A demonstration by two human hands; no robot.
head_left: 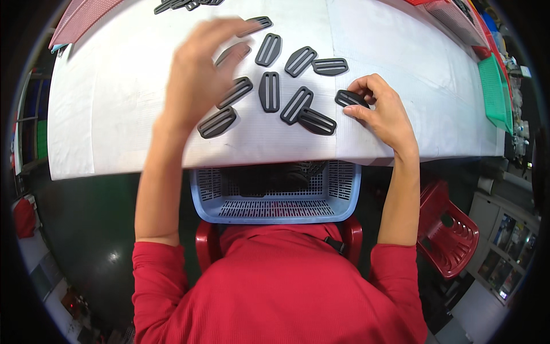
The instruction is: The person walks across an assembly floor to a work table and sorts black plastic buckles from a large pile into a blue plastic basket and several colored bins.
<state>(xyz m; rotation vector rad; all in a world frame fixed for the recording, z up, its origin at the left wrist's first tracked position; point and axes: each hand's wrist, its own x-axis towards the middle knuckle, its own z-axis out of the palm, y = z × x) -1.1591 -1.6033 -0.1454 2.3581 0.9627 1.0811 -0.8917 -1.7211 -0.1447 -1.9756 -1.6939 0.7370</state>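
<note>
My right hand point(385, 112) pinches a black plastic slide buckle point(350, 99) between thumb and fingers, just over the white tabletop. My left hand point(203, 71) is blurred by motion; its fingers and thumb are apart, with nothing seen between them. Its fingertips overlap a buckle point(262, 22) at the far side, and its thumb partly covers another buckle point(239, 51). Several more two-slot buckles lie loose between my hands, including an upright one point(269, 92). One buckle point(318, 121) overlaps the end of its neighbour point(297, 105).
A blue plastic basket point(275, 219) with dark parts inside sits at my lap, under the table's front edge. More black buckles point(186, 4) lie at the far left. A pink basket point(86, 20) stands at the left edge, a green basket point(495, 94) at the right. A red chair point(450, 232) stands right.
</note>
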